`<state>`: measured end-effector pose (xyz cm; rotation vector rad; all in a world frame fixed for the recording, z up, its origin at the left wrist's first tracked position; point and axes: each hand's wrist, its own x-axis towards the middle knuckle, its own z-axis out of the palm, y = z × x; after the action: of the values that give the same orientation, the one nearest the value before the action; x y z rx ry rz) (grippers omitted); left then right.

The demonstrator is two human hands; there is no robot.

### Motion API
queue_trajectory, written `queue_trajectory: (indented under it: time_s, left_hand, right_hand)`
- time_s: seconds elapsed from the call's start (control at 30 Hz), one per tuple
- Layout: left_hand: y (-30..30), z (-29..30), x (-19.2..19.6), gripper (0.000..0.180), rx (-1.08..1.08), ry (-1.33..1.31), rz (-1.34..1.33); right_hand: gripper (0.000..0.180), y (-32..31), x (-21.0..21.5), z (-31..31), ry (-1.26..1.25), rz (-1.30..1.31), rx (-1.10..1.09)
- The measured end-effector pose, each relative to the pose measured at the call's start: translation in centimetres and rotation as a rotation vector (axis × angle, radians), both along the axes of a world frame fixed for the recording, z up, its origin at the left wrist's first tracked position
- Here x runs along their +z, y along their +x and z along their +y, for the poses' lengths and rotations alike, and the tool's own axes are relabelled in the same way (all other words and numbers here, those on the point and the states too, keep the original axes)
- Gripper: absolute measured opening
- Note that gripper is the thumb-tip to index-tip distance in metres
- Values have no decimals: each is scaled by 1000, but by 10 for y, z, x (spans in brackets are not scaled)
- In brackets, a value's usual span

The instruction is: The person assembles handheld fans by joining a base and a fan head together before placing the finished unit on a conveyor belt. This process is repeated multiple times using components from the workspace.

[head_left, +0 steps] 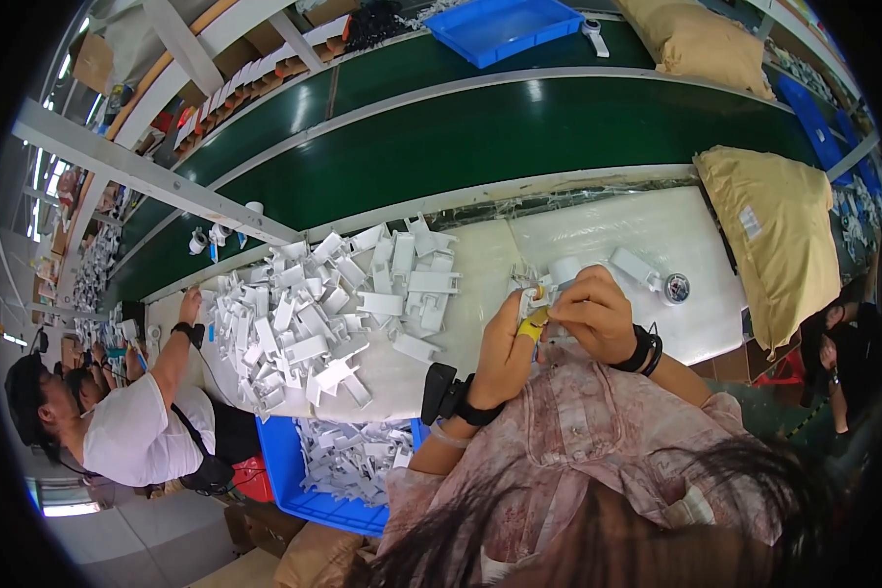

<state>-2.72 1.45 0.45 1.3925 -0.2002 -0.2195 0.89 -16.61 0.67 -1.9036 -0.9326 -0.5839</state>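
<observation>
My left hand is closed on a small white plastic part, held above the near edge of the table. Something yellow, perhaps a wrap on the thumb, shows beside that part. Close against it, my right hand has its fingers pinched together; what lies between them is hidden. Just beyond my hands lie a white plastic housing and a round dark-and-silver piece. A large heap of white plastic housings spreads over the table to the left of my hands.
Below the heap stands a blue bin holding more white parts. A green conveyor belt runs behind the table, with a blue tray beyond. A tan sack sits at the right. At the left, a co-worker reaches toward the heap.
</observation>
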Motion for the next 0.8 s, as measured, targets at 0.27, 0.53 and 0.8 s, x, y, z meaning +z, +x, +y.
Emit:
queue_trajectory:
  time_s: [0.27,0.53,0.8]
  left_hand:
    - [-2,1,-11,39,0,-86,-21]
    - [-5,-3,-5,42,50,131,-117]
    - [-6,-3,-13,39,103,124,-49]
  right_hand:
    - [25,-1,0,1,-15,31,-9]
    - [25,-3,8,3,-30,31,-30]
    - [28,-2,11,6,-70,-19,-38]
